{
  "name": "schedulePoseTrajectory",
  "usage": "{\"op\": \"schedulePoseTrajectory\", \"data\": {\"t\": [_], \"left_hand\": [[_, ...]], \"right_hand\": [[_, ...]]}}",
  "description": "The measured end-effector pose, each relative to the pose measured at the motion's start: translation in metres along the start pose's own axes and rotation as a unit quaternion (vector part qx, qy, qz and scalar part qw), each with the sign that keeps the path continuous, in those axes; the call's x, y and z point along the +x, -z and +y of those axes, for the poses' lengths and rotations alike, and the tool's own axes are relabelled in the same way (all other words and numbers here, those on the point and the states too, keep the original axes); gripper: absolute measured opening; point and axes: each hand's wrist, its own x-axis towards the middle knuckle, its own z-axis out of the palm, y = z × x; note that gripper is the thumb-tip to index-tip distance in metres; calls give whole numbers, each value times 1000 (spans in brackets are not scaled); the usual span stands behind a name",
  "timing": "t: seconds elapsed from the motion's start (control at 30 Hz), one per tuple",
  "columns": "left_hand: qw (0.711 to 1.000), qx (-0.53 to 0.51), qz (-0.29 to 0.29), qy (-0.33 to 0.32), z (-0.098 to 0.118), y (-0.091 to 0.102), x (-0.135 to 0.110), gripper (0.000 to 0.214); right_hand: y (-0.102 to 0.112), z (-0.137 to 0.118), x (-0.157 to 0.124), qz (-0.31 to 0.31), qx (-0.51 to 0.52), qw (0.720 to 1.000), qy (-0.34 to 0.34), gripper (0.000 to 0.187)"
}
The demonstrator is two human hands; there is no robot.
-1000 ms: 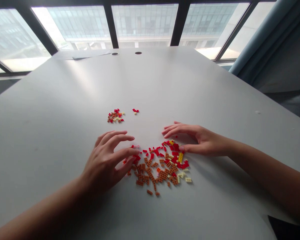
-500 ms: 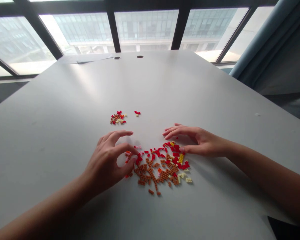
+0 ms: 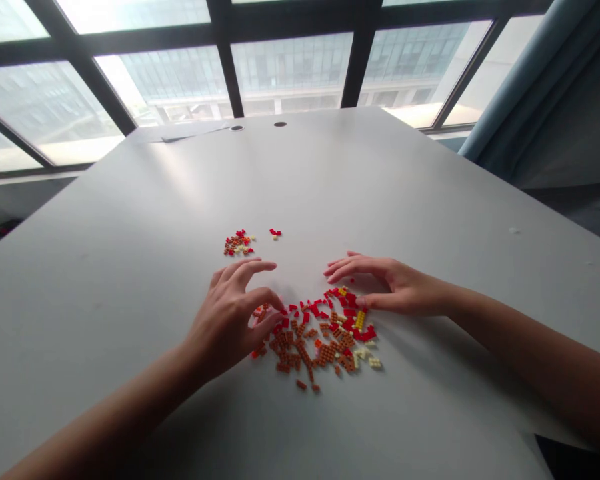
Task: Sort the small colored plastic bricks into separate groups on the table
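A loose spread of small toy bricks (image 3: 325, 350) lies on the white table in front of me, mostly brown and red with some yellow and cream ones. At its left edge my left hand (image 3: 235, 310) reaches in, thumb and index fingertip brought together among red bricks (image 3: 285, 323). Whatever is between those tips is too small to tell; the other fingers stretch forward. On the far right side of the spread, my right hand (image 3: 390, 283) rests with fingers extended and apart. Its thumb tip touches or nearly touches a red brick (image 3: 351, 300), close to a yellow brick (image 3: 361, 320).
Farther off, a small heap of mixed bricks (image 3: 239, 243) and a little red and cream cluster (image 3: 275, 233) lie on the table (image 3: 405, 180). A flat sheet (image 3: 195, 132) and two round holes are near the window. A curtain (image 3: 520, 100) hangs at right.
My left hand has shifted slightly right, its thumb and index tips drawing closer together. The right hand has barely moved. The view has tilted up a little.
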Motion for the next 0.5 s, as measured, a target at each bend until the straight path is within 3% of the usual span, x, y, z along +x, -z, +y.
{"op": "schedulePoseTrajectory", "data": {"t": [0.13, 0.3, 0.5], "left_hand": [[999, -6, 27, -17, -4, 5, 2, 10], [995, 0, 100, 24, -26, 15, 26, 7], [988, 63, 90, 105, -55, -8, 74, 3]], "right_hand": [[0, 0, 0, 3, 2, 1000, -5, 37], [0, 0, 1, 1, 11, 1000, -6, 36], [0, 1, 1, 5, 11, 1000, -1, 35]]}}
